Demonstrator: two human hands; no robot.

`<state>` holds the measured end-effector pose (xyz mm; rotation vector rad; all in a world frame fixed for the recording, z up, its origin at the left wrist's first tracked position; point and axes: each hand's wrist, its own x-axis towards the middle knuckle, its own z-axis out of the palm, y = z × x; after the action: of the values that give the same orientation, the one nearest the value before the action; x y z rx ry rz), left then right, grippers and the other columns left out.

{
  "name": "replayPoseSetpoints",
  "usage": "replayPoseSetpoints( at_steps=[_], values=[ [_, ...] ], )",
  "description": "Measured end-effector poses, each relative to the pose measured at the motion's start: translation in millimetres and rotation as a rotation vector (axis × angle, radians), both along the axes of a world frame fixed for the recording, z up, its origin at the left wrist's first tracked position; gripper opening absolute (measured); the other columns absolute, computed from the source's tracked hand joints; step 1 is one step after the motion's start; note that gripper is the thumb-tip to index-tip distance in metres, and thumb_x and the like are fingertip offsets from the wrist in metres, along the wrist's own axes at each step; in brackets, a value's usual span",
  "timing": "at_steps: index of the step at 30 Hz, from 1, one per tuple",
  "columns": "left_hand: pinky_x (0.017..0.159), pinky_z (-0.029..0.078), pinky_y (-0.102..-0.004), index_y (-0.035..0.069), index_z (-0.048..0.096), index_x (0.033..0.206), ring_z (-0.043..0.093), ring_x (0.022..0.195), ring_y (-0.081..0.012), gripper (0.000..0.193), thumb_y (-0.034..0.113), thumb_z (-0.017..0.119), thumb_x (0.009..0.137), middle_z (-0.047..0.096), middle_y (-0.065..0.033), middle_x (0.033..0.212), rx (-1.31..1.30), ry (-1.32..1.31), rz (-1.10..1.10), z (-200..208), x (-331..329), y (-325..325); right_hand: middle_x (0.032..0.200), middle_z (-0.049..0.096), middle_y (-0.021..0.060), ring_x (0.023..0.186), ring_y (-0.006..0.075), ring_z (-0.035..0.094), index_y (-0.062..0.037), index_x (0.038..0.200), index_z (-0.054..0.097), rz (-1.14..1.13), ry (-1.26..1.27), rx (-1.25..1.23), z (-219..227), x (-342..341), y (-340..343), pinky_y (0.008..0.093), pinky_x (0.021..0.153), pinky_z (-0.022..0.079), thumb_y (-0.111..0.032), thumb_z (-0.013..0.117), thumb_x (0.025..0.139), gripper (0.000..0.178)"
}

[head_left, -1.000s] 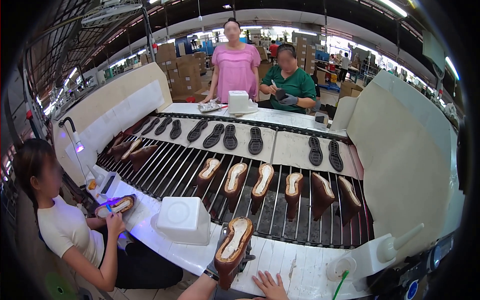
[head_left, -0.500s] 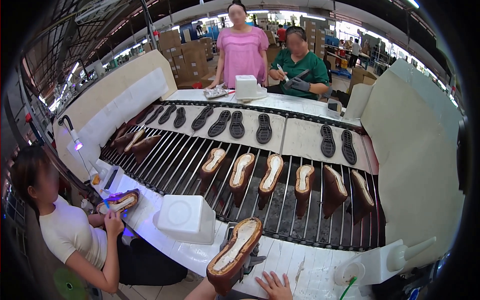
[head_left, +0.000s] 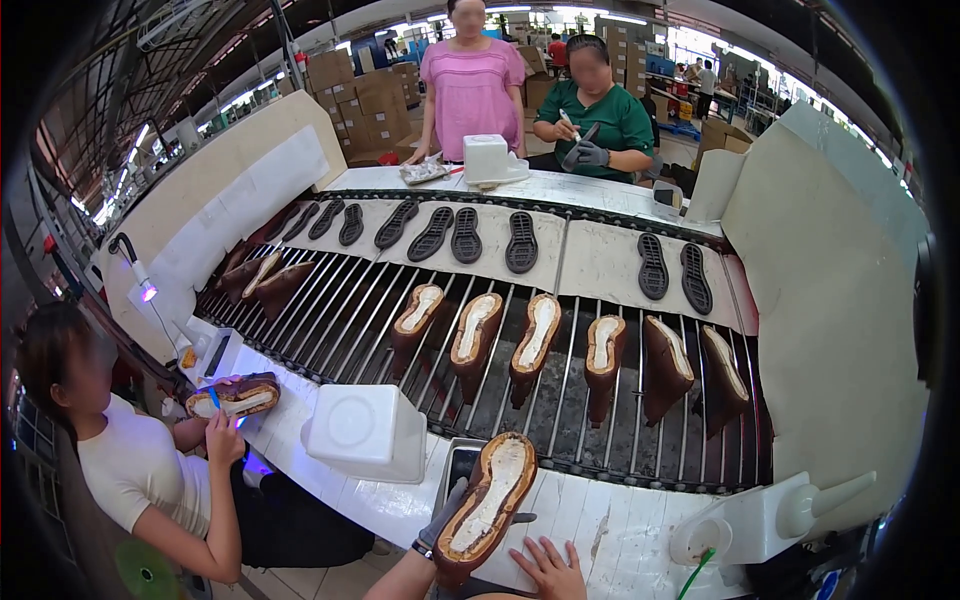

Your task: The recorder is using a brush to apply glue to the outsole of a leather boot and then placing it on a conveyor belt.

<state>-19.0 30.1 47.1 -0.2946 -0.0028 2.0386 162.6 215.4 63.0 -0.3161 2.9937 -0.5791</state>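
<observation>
My left hand (head_left: 440, 522), in a grey glove, is closed around a brown shoe upper (head_left: 488, 497) without an outsole. Its underside faces up, showing a pale filler inside a tan rim. The glove shows mainly along the upper's left side, and most of its fingers are hidden beneath. My bare right hand (head_left: 550, 572) rests with fingers spread on the white table edge (head_left: 610, 520), holding nothing. Just beyond the upper, a shallow metal-rimmed tray (head_left: 462, 452) is partly covered by it.
Ahead, several similar brown uppers (head_left: 540, 335) stand bottom-up on a rack of metal rods; black outsoles (head_left: 521, 243) lie behind. A white plastic box (head_left: 366, 432) stands left, a white container with a green-handled tool (head_left: 702, 540) right. Co-workers sit at left and behind, another stands.
The upper in my left hand has turned more upright and shifted slightly right, exposing more of the glove and the tray. My right hand stays on the table. The whole view has shifted slightly.
</observation>
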Motion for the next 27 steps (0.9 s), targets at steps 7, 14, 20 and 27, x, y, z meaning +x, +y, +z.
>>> replayPoseSetpoints(
  at_steps=[7,14,20,27],
  values=[
    [0.103,0.040,-0.0471,0.012,0.029,0.145,0.041,0.129,-0.0350,0.062,0.048,0.039,0.096,0.033,-0.0201,0.145,0.118,-0.111,0.053,-16.0,-9.6,9.2,0.143,0.039,0.0085,0.131,0.0285,0.036,-0.0230,0.139,0.040,-0.015,0.093,-0.053,8.9,-0.6,4.2,0.0575,0.106,0.023,-0.037,0.061,0.079,0.065],
    [0.107,0.036,-0.0481,0.010,0.023,0.147,0.036,0.132,-0.0374,0.055,0.040,0.029,0.100,0.027,-0.0211,0.148,0.052,0.099,0.205,2.5,-8.1,22.4,0.151,0.030,0.0009,0.138,0.0247,0.031,-0.0330,0.145,0.031,0.025,-0.098,0.052,4.6,1.7,11.1,0.0616,0.109,0.014,-0.054,0.069,0.073,0.084],
    [0.107,0.035,-0.0489,0.008,0.022,0.147,0.034,0.134,-0.0366,0.055,0.039,0.028,0.101,0.025,-0.0238,0.148,0.257,-0.098,0.127,21.1,-1.7,20.5,0.150,0.032,0.0025,0.138,0.0267,0.031,-0.0328,0.145,0.029,0.042,-0.057,0.024,6.0,4.8,5.8,0.0601,0.109,0.016,-0.052,0.071,0.072,0.086],
    [0.106,0.036,-0.0498,0.004,0.029,0.144,0.041,0.129,-0.0370,0.053,0.033,0.039,0.100,0.031,-0.0228,0.146,0.315,-0.135,0.011,-1.2,-12.9,36.1,0.151,0.029,0.0026,0.138,0.0247,0.030,-0.0305,0.146,0.026,-0.064,-0.058,0.004,12.3,11.1,13.8,0.0594,0.107,0.022,-0.040,0.077,0.068,0.094]
  ],
)
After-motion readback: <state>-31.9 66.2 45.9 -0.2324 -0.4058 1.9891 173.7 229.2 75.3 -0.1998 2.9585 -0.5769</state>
